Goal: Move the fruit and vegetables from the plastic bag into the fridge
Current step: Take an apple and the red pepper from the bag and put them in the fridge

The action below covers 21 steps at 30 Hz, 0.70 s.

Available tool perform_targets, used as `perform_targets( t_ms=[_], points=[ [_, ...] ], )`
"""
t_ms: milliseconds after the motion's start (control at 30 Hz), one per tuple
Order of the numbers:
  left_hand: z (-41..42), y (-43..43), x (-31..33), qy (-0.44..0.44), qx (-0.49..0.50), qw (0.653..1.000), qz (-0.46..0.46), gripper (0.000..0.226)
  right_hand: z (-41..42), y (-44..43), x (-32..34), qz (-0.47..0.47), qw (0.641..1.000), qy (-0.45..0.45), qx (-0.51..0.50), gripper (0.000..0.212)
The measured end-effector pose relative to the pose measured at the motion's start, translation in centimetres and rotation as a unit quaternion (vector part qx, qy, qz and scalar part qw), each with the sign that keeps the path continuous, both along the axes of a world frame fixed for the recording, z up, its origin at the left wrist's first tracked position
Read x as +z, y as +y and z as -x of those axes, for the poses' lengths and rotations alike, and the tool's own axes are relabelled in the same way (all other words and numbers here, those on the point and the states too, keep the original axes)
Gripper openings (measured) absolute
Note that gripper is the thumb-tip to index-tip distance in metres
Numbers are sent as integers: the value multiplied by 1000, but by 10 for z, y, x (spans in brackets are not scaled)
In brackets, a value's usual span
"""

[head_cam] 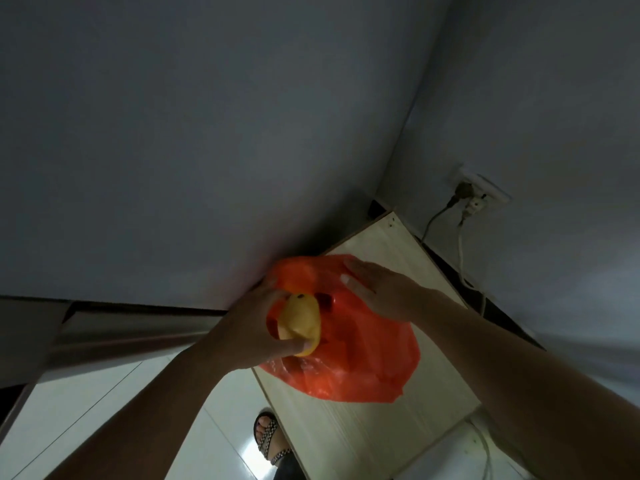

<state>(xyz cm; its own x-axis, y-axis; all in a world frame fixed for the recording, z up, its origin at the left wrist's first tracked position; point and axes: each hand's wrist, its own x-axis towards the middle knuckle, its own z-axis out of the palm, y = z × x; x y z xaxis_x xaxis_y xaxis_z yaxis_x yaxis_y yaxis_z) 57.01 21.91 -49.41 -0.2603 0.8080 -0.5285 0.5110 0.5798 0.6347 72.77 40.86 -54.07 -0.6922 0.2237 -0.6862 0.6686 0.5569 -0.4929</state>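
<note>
**Lifting a yellow fruit out of the orange bag**

The left hand (256,323) has its fingers and thumb curled round a smooth, oval yellow fruit (299,322), right at the mouth of the thin orange-red plastic bag (363,362). The right hand (377,292) lies on the bag with straight fingers and holds nothing. The bag sits along the left edge of the pale wooden tabletop (363,438), beside the grey wall (207,150). To do this step well, I think the right hand should press the plastic flat while the fruit comes straight up, so that the film does not follow it. The fruit shows a dark spot at its far end and looks firm, so a gentle grip seems enough.
</note>
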Motion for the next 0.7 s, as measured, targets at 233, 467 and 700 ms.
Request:
perform_targets(
  t_ms=[233,467,700],
  points=[
    [-11,5,-11,-30,-16,999,40,90,-34,-13,12,-96,978,169,-71,44],
    [-3,-5,-17,-27,-23,999,31,95,-45,-26,3,-21,998,41,37,62],
    [-9,-1,-20,-43,-23,999,11,89,-42,-14,-12,18,999,14,-28,66]
  ],
)
